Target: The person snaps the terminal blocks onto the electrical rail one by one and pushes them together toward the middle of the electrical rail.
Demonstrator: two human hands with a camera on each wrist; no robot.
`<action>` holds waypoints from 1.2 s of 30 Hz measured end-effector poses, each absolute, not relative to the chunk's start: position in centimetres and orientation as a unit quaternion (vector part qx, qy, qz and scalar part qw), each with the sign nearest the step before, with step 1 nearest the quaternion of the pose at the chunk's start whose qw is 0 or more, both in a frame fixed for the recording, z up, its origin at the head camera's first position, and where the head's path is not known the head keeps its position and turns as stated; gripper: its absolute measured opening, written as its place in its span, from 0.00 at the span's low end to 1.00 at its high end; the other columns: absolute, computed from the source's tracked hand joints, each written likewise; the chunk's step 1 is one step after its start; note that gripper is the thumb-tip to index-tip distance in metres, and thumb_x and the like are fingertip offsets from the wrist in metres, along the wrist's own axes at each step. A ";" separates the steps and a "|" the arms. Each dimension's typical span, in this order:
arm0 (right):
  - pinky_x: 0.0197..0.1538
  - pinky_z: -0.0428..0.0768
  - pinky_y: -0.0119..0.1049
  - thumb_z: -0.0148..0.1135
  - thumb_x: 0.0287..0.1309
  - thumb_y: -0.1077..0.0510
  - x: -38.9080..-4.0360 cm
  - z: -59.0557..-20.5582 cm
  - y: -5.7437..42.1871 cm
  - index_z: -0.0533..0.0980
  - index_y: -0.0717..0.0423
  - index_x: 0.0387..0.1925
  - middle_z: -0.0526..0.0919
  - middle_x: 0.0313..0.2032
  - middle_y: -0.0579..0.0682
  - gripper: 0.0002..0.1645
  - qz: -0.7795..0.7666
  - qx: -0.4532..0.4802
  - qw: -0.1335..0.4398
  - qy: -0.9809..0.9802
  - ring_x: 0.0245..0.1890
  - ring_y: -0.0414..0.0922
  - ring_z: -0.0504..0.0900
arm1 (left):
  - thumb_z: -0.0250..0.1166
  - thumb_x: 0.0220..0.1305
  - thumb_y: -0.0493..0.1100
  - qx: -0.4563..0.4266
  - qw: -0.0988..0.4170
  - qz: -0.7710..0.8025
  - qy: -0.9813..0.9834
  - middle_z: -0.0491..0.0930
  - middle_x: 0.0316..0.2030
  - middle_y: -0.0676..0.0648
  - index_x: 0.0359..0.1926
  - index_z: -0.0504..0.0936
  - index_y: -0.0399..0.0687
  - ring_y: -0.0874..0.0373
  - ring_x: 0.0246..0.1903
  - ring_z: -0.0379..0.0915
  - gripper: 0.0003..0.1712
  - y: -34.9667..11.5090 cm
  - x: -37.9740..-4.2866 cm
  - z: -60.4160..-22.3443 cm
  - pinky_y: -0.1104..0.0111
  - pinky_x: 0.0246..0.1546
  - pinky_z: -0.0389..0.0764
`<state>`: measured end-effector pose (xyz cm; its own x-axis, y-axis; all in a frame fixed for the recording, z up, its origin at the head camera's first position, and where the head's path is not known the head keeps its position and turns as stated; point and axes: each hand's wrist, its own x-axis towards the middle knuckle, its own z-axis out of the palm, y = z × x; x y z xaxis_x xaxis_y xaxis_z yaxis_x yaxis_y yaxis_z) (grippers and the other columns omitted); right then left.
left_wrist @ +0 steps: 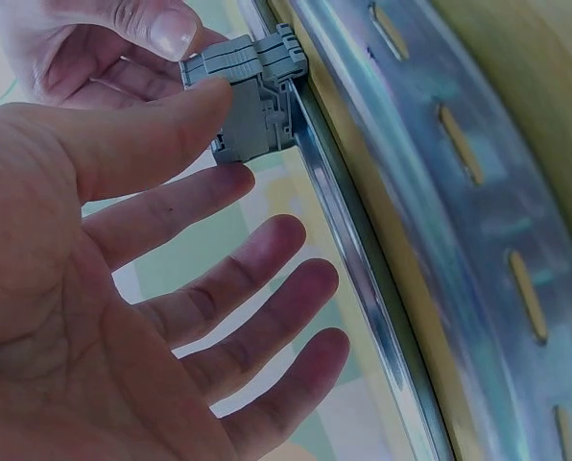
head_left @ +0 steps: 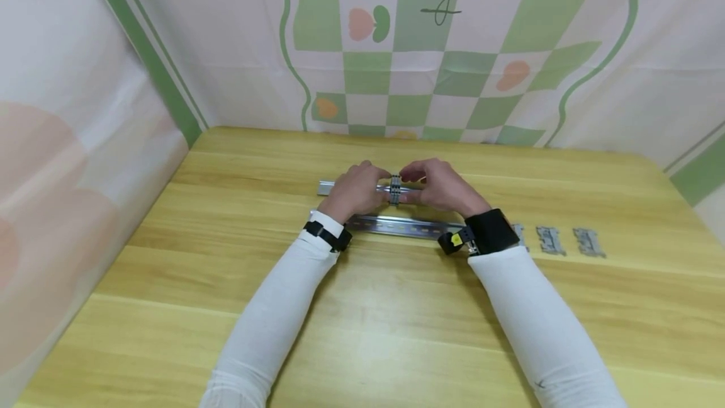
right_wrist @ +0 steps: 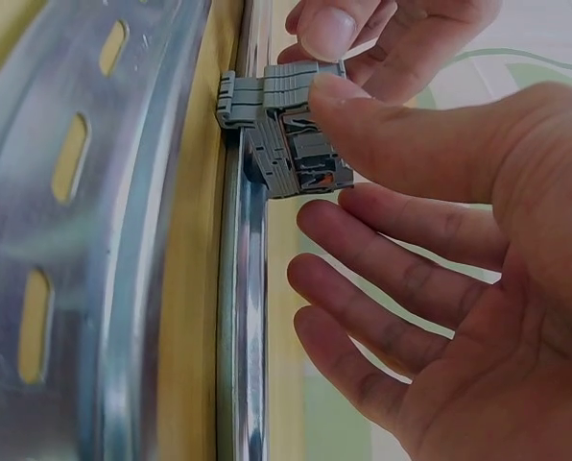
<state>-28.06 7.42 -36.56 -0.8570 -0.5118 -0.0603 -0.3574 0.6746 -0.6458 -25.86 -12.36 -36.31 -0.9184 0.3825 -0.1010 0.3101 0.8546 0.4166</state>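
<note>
Your left hand (head_left: 357,189) and right hand (head_left: 444,187) meet at the grey terminal block stack (head_left: 395,189), each pinching it between thumb and index finger while the other fingers spread loosely. The stack stands across the far metal rail (head_left: 325,188), touching it; you cannot tell from here whether it is fully clipped on. Nearer you, the slotted rail (head_left: 404,226) lies roughly parallel, partly hidden by your right wristband (head_left: 491,232). To the right, two loose grey blocks (head_left: 549,240) lie flat on the wooden table (head_left: 362,320), with another partly behind that wristband.

Handwritten-style lettering on the checked cloth (head_left: 419,71) reads a large "H", with what looks like an "a" above it, cut by the top edge. The yellow tag (head_left: 456,240) by your right wrist bears a dark mark too small to read.
</note>
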 end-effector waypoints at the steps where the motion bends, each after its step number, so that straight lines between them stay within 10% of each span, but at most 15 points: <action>1: 0.60 0.76 0.58 0.74 0.59 0.60 -28.1 -36.6 7.4 0.77 0.66 0.60 0.81 0.56 0.65 0.29 -0.325 -0.239 0.119 0.907 0.58 0.62 0.78 | 0.69 0.68 0.50 0.181 0.091 0.200 0.959 0.76 0.60 0.43 0.69 0.76 0.50 0.49 0.55 0.73 0.30 -12.4 -25.9 -36.3 0.55 0.52 0.79; 36: 0.64 0.70 0.59 0.73 0.60 0.59 -27.2 -33.6 12.1 0.75 0.65 0.61 0.79 0.59 0.64 0.30 -0.319 -0.234 0.079 0.915 0.61 0.62 0.74 | 0.67 0.69 0.45 0.174 0.085 0.162 0.968 0.73 0.65 0.43 0.69 0.76 0.50 0.46 0.58 0.73 0.28 -12.9 -25.7 -35.4 0.54 0.53 0.79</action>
<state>-27.20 12.12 -33.60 -0.8780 -0.4786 0.0041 -0.3773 0.6868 -0.6212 -25.69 -12.94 -35.35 -0.9254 0.3635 -0.1074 0.3088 0.8874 0.3424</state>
